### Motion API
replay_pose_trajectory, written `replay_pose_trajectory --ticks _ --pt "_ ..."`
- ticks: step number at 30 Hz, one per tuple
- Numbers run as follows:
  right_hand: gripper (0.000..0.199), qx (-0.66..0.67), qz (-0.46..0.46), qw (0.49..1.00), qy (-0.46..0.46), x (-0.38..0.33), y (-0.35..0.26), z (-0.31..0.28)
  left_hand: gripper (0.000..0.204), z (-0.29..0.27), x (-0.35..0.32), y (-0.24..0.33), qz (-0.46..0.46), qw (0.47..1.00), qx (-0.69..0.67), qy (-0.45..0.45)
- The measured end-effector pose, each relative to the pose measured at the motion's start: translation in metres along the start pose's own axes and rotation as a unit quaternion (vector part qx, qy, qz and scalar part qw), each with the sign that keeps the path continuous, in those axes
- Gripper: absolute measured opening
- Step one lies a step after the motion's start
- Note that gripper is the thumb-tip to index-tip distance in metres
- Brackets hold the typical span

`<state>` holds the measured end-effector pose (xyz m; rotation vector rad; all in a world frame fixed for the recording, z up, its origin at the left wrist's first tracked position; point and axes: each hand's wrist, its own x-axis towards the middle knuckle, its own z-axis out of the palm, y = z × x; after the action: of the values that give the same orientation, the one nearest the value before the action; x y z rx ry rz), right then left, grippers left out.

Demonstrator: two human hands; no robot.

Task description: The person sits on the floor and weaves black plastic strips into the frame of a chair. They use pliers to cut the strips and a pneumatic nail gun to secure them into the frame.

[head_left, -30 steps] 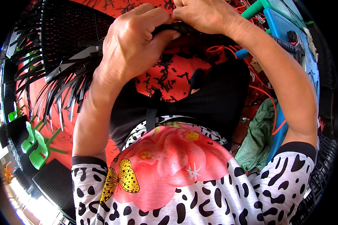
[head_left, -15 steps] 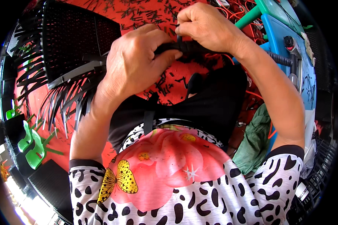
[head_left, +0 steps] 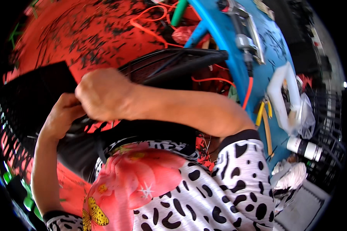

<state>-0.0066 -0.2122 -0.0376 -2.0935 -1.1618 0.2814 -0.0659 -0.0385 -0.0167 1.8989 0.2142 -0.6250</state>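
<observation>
Black panel (head_left: 38, 86) sits at the far left. Beside it, the person's left hand (head_left: 61, 117) has bent fingers meeting the right hand (head_left: 105, 94), whose fingers are curled tightly; whether either grasps anything cannot be told. Beyond the right forearm, a black frame (head_left: 210, 58) reaches toward the blue desk (head_left: 259, 79), where a power tool (head_left: 243, 40) and yellow-handled pliers (head_left: 260, 111) lie.

On the right, the blue tabletop (head_left: 262, 75) carries a grey hand tool (head_left: 245, 42) far, yellow-handled pliers (head_left: 260, 113) nearer, and black scraps (head_left: 273, 37); dark strips (head_left: 89, 47) litter the red floor (head_left: 34, 54), far left.
</observation>
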Motion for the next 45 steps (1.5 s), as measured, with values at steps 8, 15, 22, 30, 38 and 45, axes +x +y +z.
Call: replay_pose_trajectory --ticks 8,15,22,30,38,45 --pt "0.021 -0.099 -0.067 0.987 0.103 -0.027 -0.007 0.005 0.039 -0.013 0.020 -0.028 -0.076 0.988 -0.131 0.028" --pt "0.044 -0.225 0.035 0.904 0.362 -0.186 0.037 -0.109 0.035 0.003 0.031 -0.007 -0.128 0.976 -0.140 -0.111" --pt "0.098 -0.347 0.602 0.690 0.203 -0.406 0.069 -0.126 0.055 0.005 0.043 -0.006 -0.074 0.991 -0.041 -0.105" --pt "0.074 -0.096 0.530 0.784 0.309 -0.441 0.096 -0.138 0.019 0.008 0.044 -0.006 -0.105 0.978 -0.117 -0.134" --pt "0.074 0.002 0.286 0.946 0.155 -0.204 0.006 -0.139 0.005 0.016 0.031 0.005 -0.044 0.994 -0.084 -0.045" --pt "0.056 -0.068 0.067 0.970 -0.222 -0.032 0.027 -0.128 0.004 0.012 0.023 -0.001 -0.021 0.997 -0.076 -0.003"
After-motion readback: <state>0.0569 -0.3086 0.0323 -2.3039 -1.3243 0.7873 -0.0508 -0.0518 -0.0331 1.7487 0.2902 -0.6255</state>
